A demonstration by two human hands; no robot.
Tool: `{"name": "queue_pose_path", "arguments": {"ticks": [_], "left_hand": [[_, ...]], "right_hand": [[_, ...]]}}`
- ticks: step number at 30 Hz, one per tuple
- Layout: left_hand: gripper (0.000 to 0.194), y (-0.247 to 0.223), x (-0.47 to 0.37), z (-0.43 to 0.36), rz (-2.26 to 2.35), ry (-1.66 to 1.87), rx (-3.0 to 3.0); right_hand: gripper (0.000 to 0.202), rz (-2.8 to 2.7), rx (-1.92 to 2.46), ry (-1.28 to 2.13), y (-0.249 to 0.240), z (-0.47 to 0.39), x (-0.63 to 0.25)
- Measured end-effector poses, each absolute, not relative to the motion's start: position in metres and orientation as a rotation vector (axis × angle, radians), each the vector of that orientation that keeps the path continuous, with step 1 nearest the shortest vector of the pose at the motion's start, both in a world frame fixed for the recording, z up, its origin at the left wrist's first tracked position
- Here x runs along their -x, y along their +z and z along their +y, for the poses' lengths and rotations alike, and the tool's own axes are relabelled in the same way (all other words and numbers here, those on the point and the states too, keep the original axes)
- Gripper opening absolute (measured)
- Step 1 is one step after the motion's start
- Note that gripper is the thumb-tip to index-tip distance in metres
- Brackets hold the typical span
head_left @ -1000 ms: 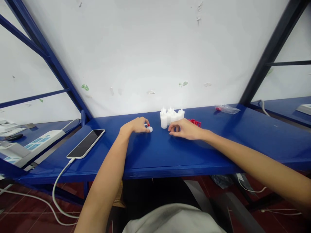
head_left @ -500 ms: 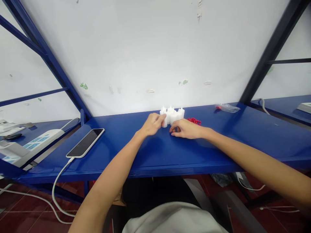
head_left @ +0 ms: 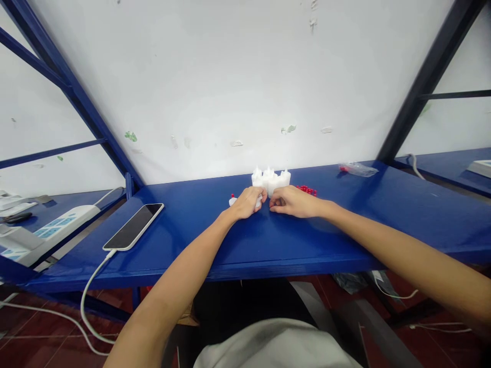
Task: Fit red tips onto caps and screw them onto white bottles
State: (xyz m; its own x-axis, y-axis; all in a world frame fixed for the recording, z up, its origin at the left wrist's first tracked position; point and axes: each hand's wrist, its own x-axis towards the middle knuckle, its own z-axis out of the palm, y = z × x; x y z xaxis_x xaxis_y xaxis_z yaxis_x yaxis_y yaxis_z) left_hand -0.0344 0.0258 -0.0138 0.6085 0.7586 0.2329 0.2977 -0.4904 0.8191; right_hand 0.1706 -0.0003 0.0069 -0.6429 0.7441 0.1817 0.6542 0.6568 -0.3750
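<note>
My left hand [head_left: 249, 202] is closed around a small white bottle [head_left: 259, 201], mostly covered by the fingers. Several white plastic bottles with pointed nozzles [head_left: 270, 179] stand upright in a cluster just behind both hands. Left of my left hand, a white bottle with a red tip [head_left: 232, 201] shows, partly hidden by the hand. My right hand [head_left: 290, 201] is in front of the cluster, its fingertips pinched together; what is in them, if anything, is too small to make out. A pile of small red caps [head_left: 307, 190] lies behind my right wrist.
A phone [head_left: 133, 227] on a white charging cable lies on the blue table [head_left: 238, 250] at left. A clear plastic bag [head_left: 358, 169] with something red is at the back right. Blue frame posts rise on both sides, and a power strip [head_left: 65, 225] lies far left.
My left hand has shifted slightly right and nearer, bringing a bottle away from the cluster. The red-tipped bottle on the left has come into view. My right hand has barely moved.
</note>
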Motion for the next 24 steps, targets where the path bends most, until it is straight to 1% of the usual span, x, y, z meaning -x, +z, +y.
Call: {"name": "queue_pose_path", "arguments": {"ticks": [4, 7, 10, 20, 24], "left_hand": [[0.031, -0.014, 0.035, 0.024, 0.773, 0.772, -2.073], [0.026, -0.012, 0.035, 0.021, 0.726, 0.788, -2.048], [0.023, -0.012, 0.037, 0.02, 0.681, 0.778, -2.044], [0.019, -0.013, 0.035, 0.019, 0.557, 0.744, -1.976], [0.017, -0.01, 0.033, 0.013, 0.552, 0.731, -1.983]], "right_hand": [[0.021, -2.326, 0.999, 0.275, 0.003, -0.003, -0.165], [0.025, -2.154, 0.92, 0.339, 0.0, -0.006, -0.161], [0.023, -2.059, 0.858, 0.436, -0.004, -0.009, -0.158], [0.024, -1.991, 0.791, 0.671, -0.007, -0.017, -0.15], [0.021, -2.024, 0.81, 0.661, -0.003, -0.022, -0.149]]}}
